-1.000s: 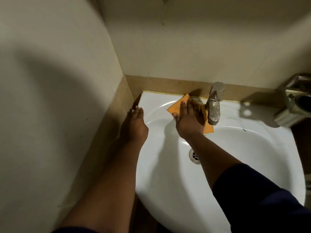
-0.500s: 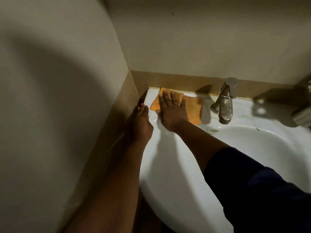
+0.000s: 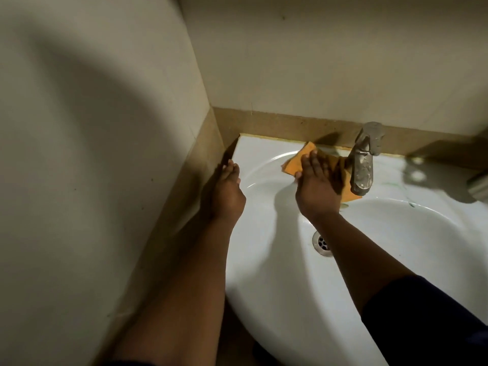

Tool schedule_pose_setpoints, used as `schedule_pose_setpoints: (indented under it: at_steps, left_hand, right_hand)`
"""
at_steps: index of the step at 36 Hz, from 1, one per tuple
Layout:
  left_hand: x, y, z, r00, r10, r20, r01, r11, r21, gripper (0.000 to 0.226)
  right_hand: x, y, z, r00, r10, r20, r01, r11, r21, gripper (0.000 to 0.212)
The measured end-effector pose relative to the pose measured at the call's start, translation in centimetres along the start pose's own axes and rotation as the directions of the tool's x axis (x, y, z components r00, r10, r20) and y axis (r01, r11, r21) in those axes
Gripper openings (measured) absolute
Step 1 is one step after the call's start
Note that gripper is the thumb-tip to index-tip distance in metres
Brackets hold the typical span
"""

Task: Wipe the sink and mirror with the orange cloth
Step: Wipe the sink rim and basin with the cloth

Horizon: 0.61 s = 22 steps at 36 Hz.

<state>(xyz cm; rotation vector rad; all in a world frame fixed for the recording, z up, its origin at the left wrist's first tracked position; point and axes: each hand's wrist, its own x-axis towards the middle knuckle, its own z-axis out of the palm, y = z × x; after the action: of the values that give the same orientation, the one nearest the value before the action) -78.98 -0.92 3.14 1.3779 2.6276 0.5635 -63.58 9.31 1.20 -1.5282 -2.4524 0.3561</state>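
A white sink (image 3: pixel 264 273) fills the lower right, its drain (image 3: pixel 320 244) partly hidden by my right forearm. The orange cloth (image 3: pixel 298 161) lies flat on the sink's back rim, just left of the metal faucet (image 3: pixel 363 165). My right hand (image 3: pixel 317 188) presses on the cloth with straight fingers and covers most of it. My left hand (image 3: pixel 227 191) rests flat on the sink's left rim beside the side wall, fingers straight, holding nothing. No mirror is in view.
Cream tiled walls meet in a corner behind the sink, with a brown band (image 3: pixel 290 125) along the sink's back edge. A metal fixture (image 3: pixel 479 186) shows at the right edge.
My right hand has slid the cloth from the back left corner of the rim rightward to beside the faucet. My left hand stays on the left rim.
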Motion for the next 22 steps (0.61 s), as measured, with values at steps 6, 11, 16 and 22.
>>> schedule_pose_setpoints:
  at_steps: [6, 11, 16, 22]
  left_hand:
    - [0.1, 0.0, 0.3, 0.999, -0.045, 0.007, 0.046, 0.998, -0.031, 0.044]
    - [0.2, 0.2, 0.4, 0.996, -0.085, 0.004, 0.084, 0.973, -0.216, 0.04]
    - [0.3, 0.0, 0.3, 0.999, -0.042, -0.004, 0.04, 0.968, -0.246, 0.046]
    - [0.2, -0.5, 0.9, 0.996, -0.08, -0.029, 0.072, 0.973, -0.219, 0.042]
  right_hand:
    - [1.1, -2.7, 0.4, 0.998, 0.017, 0.057, -0.016, 1.0, -0.017, 0.052]
    - [1.2, -5.5, 0.9, 0.975, -0.155, 0.16, 0.164, 0.985, -0.047, 0.052]
    - [0.9, -6.8, 0.9, 0.891, -0.389, 0.232, 0.403, 0.915, -0.012, 0.051]
    - [4.1, -5.1, 0.1, 0.817, -0.494, 0.296, 0.545, 0.83, -0.119, 0.052]
